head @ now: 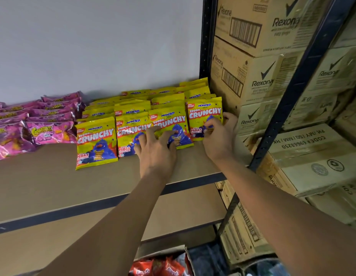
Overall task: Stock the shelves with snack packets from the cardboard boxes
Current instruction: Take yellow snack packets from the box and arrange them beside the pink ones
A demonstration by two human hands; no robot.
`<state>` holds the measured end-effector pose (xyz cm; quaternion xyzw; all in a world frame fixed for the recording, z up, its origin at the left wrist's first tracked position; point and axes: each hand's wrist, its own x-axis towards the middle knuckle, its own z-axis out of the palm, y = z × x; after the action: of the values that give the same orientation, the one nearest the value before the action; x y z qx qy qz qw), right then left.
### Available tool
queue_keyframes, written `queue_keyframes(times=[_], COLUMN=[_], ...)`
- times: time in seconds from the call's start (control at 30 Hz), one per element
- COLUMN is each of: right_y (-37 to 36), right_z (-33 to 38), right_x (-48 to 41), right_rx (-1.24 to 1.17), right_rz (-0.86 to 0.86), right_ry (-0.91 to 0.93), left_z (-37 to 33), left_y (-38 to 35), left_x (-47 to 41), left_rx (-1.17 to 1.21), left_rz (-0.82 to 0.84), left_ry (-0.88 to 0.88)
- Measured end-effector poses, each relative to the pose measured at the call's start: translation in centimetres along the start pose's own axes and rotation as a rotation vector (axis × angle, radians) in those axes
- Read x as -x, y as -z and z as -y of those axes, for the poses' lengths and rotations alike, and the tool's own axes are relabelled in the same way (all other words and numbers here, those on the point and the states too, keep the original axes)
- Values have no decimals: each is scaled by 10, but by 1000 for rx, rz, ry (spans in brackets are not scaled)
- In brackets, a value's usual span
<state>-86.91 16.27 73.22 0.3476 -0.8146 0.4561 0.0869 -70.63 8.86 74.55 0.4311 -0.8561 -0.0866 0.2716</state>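
The left hand (157, 152) lies flat, fingers spread, on the front row of yellow Monster Crunchy packets (96, 140). The right hand (219, 136) pinches the rightmost packet (203, 116) at its lower edge, just beside the Rexona cartons (262, 80). Rows fill the far right of the shelf (43, 186), with pink packets (49, 116) to the left. The near board is bare and red packets (159, 265) wait below, so the job looks roughly midway.

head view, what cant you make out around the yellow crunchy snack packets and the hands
- Head view: third yellow Crunchy snack packet from the left, lower print covered by the left hand.
- Head view: rightmost yellow Crunchy snack packet, lower corner hidden by the right hand.
- Head view: pink snack packets, cut off by the left edge, so no count.
- Head view: red packets, cut off by the bottom edge, print blurred.
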Motion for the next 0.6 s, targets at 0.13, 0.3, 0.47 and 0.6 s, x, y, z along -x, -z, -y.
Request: queue_keyframes(times=[0.13,0.3,0.47,0.6], right_y=[2,5,7,10], right_z=[3,5,6,10], right_x=[1,2,5,3], right_rx=[1,-43,-22,36], right_rz=[10,2,-11,23], right_ry=[-22,-25,-4,10], left_z=[-2,-3,-3,-5], left_y=[2,3,0,-1], left_x=[2,3,3,1], left_rx=[1,-42,-21,54], left_rz=[5,-3,-54,-106], left_ry=[-10,-21,-52,-65])
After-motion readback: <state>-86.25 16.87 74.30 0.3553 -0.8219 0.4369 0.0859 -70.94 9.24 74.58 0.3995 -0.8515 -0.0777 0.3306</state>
